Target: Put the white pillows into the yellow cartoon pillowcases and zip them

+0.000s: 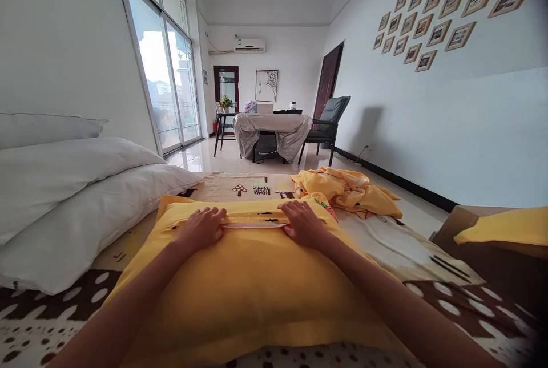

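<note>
Pillowcase (pixel 257 276), lying beneath the hands, is pinched along its seam by the left hand (pixel 202 227) and right hand (pixel 303 223); the white strip (pixel 256 226) between them could be left exposed by uneven tugging.

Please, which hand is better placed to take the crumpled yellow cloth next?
Probably the right hand: both touch the yellow pillowcase, but the cloth lies to the right, farther from the left hand.
</note>
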The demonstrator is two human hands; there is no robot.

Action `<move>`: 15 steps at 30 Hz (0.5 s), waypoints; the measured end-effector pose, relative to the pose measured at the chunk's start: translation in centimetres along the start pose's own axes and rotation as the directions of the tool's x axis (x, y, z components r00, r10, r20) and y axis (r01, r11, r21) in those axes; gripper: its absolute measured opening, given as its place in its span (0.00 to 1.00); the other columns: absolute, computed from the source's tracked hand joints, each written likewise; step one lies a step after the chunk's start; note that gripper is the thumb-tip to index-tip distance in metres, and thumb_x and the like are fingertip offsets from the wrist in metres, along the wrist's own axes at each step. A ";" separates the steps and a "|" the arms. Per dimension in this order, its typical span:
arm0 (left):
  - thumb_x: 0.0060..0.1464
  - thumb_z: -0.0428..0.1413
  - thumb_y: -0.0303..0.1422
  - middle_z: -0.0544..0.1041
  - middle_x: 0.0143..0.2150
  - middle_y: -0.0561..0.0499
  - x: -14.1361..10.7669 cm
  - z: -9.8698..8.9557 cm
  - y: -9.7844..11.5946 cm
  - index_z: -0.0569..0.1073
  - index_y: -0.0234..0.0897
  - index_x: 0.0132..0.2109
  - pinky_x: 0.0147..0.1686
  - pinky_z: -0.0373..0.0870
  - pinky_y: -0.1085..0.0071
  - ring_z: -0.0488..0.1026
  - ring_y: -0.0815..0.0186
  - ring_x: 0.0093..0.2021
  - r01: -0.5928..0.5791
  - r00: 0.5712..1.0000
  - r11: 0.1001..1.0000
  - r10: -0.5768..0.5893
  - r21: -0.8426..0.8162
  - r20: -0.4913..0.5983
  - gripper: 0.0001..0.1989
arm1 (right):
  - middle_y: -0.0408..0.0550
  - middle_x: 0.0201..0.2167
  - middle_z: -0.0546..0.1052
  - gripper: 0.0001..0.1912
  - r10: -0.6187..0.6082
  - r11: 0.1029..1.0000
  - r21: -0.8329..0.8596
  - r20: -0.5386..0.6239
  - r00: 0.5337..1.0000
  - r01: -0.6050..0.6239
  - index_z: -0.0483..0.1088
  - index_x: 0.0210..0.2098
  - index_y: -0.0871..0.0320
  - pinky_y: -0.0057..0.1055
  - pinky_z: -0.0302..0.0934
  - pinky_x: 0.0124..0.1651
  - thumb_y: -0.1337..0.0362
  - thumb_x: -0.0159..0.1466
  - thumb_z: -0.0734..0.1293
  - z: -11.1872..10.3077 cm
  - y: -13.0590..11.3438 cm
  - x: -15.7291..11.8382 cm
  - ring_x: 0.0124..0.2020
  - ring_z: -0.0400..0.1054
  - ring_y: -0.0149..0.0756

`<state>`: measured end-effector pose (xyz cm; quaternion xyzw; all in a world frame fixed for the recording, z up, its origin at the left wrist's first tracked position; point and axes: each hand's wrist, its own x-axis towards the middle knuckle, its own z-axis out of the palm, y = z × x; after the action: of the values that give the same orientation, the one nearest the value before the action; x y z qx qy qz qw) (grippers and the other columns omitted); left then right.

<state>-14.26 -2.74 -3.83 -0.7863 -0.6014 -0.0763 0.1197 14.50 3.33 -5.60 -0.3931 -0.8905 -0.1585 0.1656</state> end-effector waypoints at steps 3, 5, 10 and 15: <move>0.50 0.49 0.31 0.75 0.38 0.43 1.0 0.0 0.1 0.71 0.37 0.38 0.35 0.66 0.64 0.72 0.55 0.38 0.002 1.000 1.000 -0.002 -0.001 0.019 0.09 | 0.55 0.44 0.73 0.16 -0.056 0.998 -0.014 0.053 0.997 0.057 0.66 0.46 0.60 0.39 0.51 0.51 0.68 0.58 0.64 0.3 -1.9 1.8 0.48 0.62 0.45; 0.51 0.49 0.32 0.75 0.38 0.44 1.0 0.5 -0.1 0.70 0.38 0.38 0.36 0.65 0.64 0.72 0.56 0.39 0.009 1.000 1.000 -0.009 -0.006 0.005 0.08 | 0.56 0.42 0.73 0.13 -0.050 0.998 -0.030 0.065 0.997 0.052 0.67 0.44 0.60 0.39 0.52 0.49 0.68 0.59 0.63 0.6 -2.7 2.6 0.46 0.63 0.45; 0.59 0.44 0.32 0.75 0.39 0.46 0.2 2.3 -0.4 0.70 0.38 0.40 0.39 0.63 0.66 0.70 0.58 0.42 0.086 0.991 0.995 -0.090 -0.042 -0.098 0.10 | 0.58 0.44 0.72 0.14 -0.025 0.999 -0.036 0.040 0.999 0.026 0.67 0.46 0.62 0.40 0.54 0.46 0.69 0.60 0.62 1.2 -3.2 3.1 0.45 0.63 0.47; 0.62 0.42 0.32 0.76 0.33 0.47 0.1 3.6 -0.4 0.70 0.38 0.37 0.31 0.59 0.68 0.72 0.59 0.35 0.152 0.971 0.987 -0.158 -0.046 -0.178 0.12 | 0.58 0.45 0.72 0.16 -0.244 0.970 0.009 -0.024 0.970 0.244 0.67 0.48 0.61 0.41 0.55 0.49 0.72 0.66 0.54 1.0 -6.7 1.6 0.45 0.63 0.44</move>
<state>-14.68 -1.57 -7.22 -0.7285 -0.6464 -0.1662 0.1547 8.32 0.48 -6.84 -0.2779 -0.9310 -0.1768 0.1571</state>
